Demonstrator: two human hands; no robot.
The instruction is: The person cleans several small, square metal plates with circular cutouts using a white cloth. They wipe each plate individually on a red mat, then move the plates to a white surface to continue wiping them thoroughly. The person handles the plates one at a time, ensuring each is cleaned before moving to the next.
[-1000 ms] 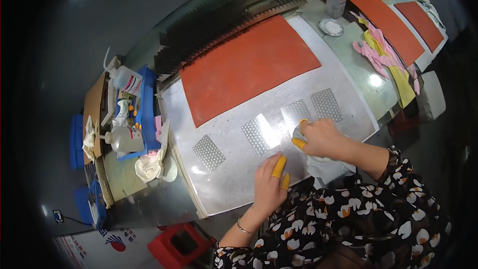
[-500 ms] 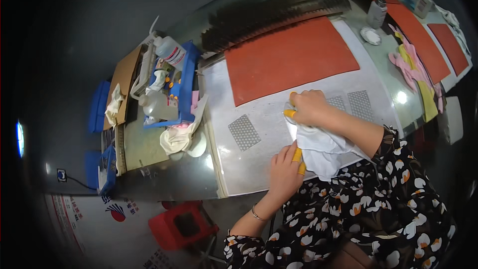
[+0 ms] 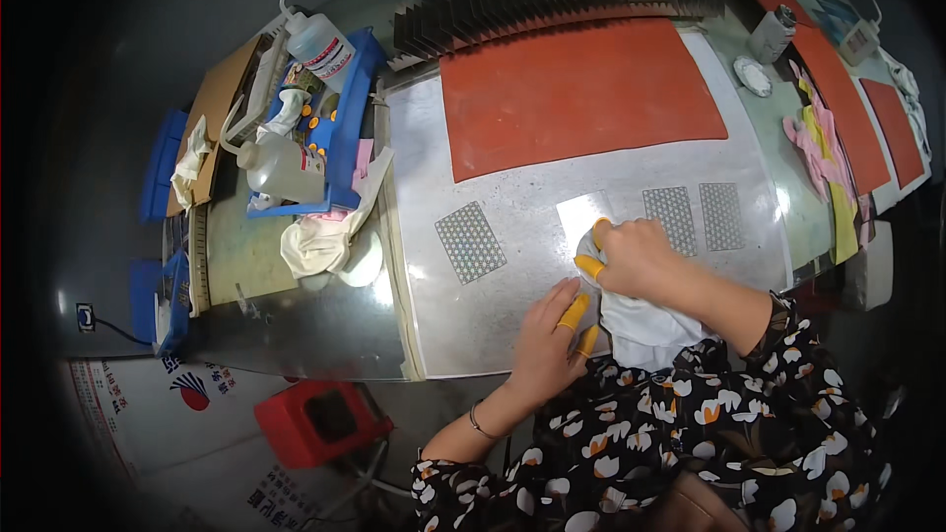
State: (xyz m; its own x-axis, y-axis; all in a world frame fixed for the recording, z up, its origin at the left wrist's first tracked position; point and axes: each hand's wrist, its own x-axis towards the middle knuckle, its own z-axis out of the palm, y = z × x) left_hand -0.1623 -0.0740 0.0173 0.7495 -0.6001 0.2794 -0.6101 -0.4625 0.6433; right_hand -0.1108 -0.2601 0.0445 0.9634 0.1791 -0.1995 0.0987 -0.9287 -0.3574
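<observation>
My right hand (image 3: 641, 261), with yellow finger cots on two fingers, grips a white cloth (image 3: 645, 327) and presses it on a shiny pale rectangular plate (image 3: 581, 217). The cloth hangs down toward my lap. The plate's far part shows beyond my fingertips; the rest is hidden. Close by on the left, my left hand (image 3: 549, 335) lies low on the grey work sheet (image 3: 424, 325), its fingers stretched out, with two yellow finger cots. Patterned grey rectangular plates lie on both sides: one patterned plate (image 3: 471, 242) to the left, two (image 3: 670, 220) to the right.
A red-brown mat (image 3: 581, 99) covers the sheet's far part, before a rack of dark upright plates (image 3: 552, 10). At left, a blue tray (image 3: 345, 143) holds squeeze bottles (image 3: 286, 167). Pink and yellow gloves (image 3: 820, 138) lie right. A red stool (image 3: 320, 424) stands below the table.
The whole view has shifted. My left hand has drawn back from the cloth, and my right hand with the cloth now leaves the far part of the shiny plate uncovered.
</observation>
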